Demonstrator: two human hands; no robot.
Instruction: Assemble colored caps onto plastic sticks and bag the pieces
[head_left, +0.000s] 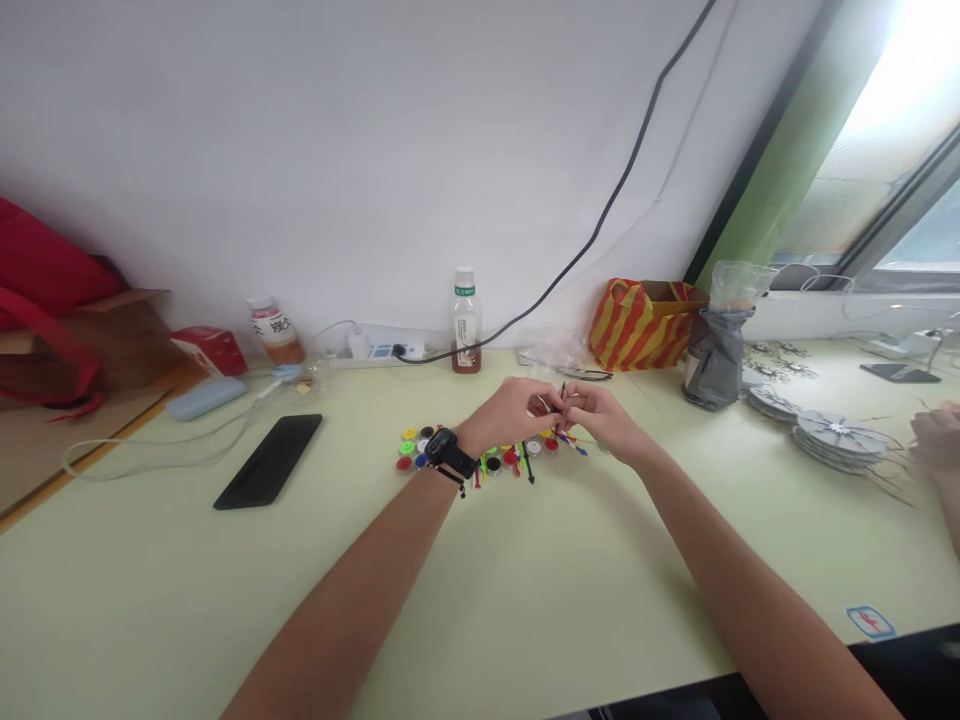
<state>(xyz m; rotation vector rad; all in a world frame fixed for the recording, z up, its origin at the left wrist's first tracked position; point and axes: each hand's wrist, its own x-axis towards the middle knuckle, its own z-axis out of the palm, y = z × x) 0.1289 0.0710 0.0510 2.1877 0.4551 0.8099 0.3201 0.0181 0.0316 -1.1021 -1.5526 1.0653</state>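
My left hand point(517, 412), with a black watch point(450, 453) on its wrist, and my right hand point(600, 415) meet above the table with fingertips close together. Both pinch a small dark piece point(563, 388). Only its thin tip shows; the fingers hide the rest. Beneath and around the hands lie small round pieces in several colours, among them a red one point(510, 458), a black one point(493, 465) and a yellow one point(409, 434). Thin plastic arrows lie among them, including a black arrow point(529, 465) and a blue arrow point(575, 447). My left hand and wrist cover part of this group.
A black phone point(268, 462) lies at left. Behind stand a drink bottle point(466, 325), a power strip point(382, 347) and a striped bag point(634, 325). To the right are a grey bag point(712, 365) and stacked grey discs point(840, 440), near another person's hand point(934, 440).
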